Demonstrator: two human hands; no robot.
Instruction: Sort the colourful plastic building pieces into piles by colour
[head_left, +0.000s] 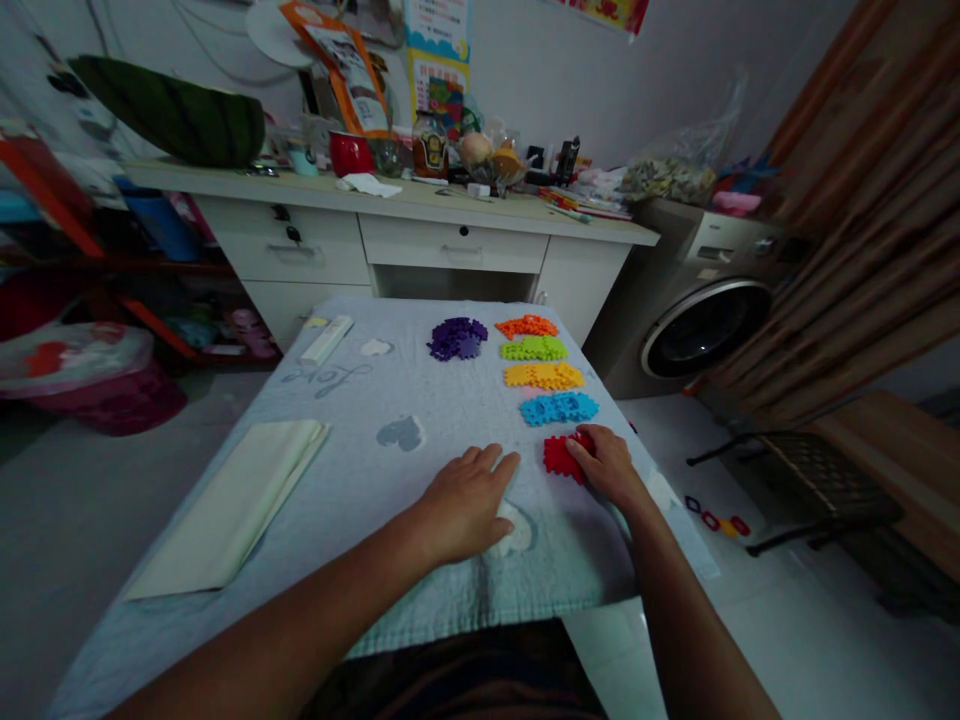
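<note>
My left hand [469, 508] lies on the cloth-covered table [360, 400] with its fingers apart, holding nothing. At the table's right side my right hand [606, 462] grips a group of red toothed plastic building pieces [559, 456], its fingers partly covering them. Beyond it, in a column, lie blue pieces [559, 408], yellow pieces [544, 376], lime green pieces [534, 348] and orange pieces [527, 326], each colour in its own row. A heap of dark purple pieces [456, 339] sits to the left of that column.
A folded cream cloth [232, 505] and a white box-shaped item [327, 340] lie on the table's left. Behind stands a white desk [457, 250] bearing a watermelon piece [176, 112] and jars. A washing machine [690, 300] and a low stool [825, 475] are at right.
</note>
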